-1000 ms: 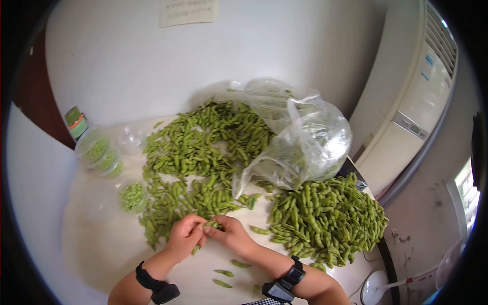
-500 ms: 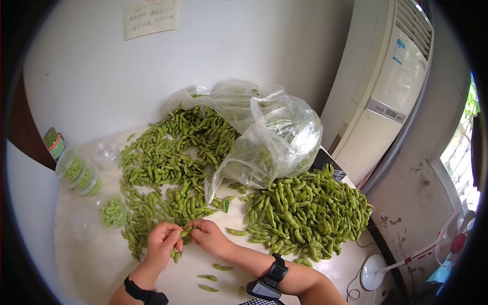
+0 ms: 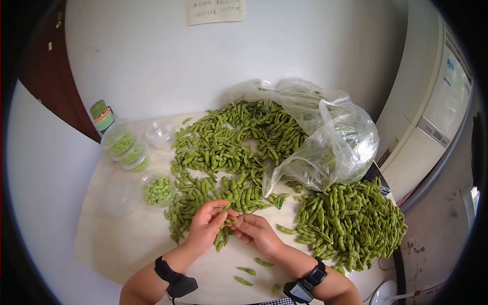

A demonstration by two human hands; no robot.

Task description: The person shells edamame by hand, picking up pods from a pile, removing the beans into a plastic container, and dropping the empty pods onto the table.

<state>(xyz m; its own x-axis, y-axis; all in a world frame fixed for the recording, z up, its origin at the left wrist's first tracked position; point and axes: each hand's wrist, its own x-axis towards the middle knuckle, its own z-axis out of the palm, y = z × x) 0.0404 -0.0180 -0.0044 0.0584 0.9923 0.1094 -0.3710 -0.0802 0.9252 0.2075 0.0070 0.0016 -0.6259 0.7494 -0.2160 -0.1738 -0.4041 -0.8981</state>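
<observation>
Both hands meet over the front edge of the left-hand pod pile. My left hand (image 3: pixel 206 226) is closed, with a green soybean pod (image 3: pixel 230 221) pinched between thumb and fingers. At the pod's other end, the fingertips of my right hand (image 3: pixel 258 234) are pressed together on it. The spread pile of soybean pods (image 3: pixel 218 152) lies just beyond my hands. A few single pods (image 3: pixel 246 271) rest on the tabletop nearer to me. To the left stands a clear tub of shelled beans (image 3: pixel 158 191).
A large clear plastic bag (image 3: pixel 330 147) leans over the back of the pile. Another heap of pods (image 3: pixel 351 223) lies right. Stacked bean tubs (image 3: pixel 122 142), a clear cup (image 3: pixel 160 134), a lid (image 3: pixel 120 195) and a green bottle (image 3: pixel 101 116) stand left. An air conditioner (image 3: pixel 432 107) is beyond.
My view has swung left, so the scene sits further right and the fan is mostly out of frame. Both hands stay together at the pod; the left fingers have lifted and spread slightly.
</observation>
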